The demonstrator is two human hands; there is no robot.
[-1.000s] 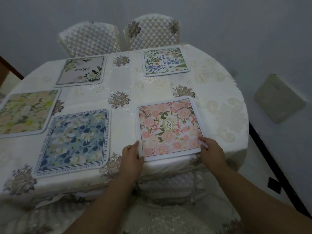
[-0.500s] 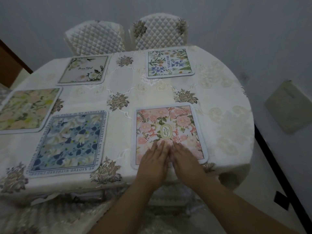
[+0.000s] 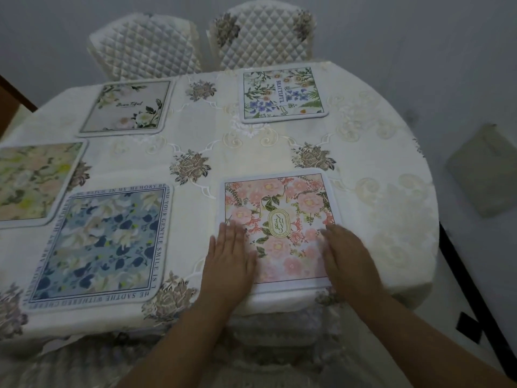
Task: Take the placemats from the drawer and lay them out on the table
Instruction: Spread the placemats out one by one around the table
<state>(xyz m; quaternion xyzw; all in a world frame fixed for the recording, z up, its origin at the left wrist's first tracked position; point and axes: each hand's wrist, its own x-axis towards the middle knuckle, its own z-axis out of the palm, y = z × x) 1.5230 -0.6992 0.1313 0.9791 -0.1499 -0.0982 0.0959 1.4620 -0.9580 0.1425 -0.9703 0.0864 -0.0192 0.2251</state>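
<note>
Pink floral placemat (image 3: 282, 219) — lies flat near the table (image 3: 391, 197) edge. Your left hand (image 3: 228, 264) and right hand (image 3: 348, 261) rest on its side edges, fingers apparently flat and extended, gripping nothing.

The placemat with blue and green wildflowers (image 3: 282, 93), at the upper right of the frame, carries the word "BEAUTIFUL" in dark capitals, running vertically down its middle.

The grey placemat with white flowers (image 3: 126, 106), at the upper left, has a short line of dark script across its centre; it looks like "Beautiful" but is too loose to read surely.

The blue floral placemat (image 3: 100, 243), at the lower left, bears a border of capitals. Along the top: "WATCH IN MY MEMORY". Down the right side: "YOUR GENTLE SMILE IS". Along the bottom, upside down, roughly "HE SADTHE WITHERED". The left side is blurred.

The pink floral placemat (image 3: 282, 219), at the lower centre, has a gold oval emblem with lettering that cannot be read.
</note>
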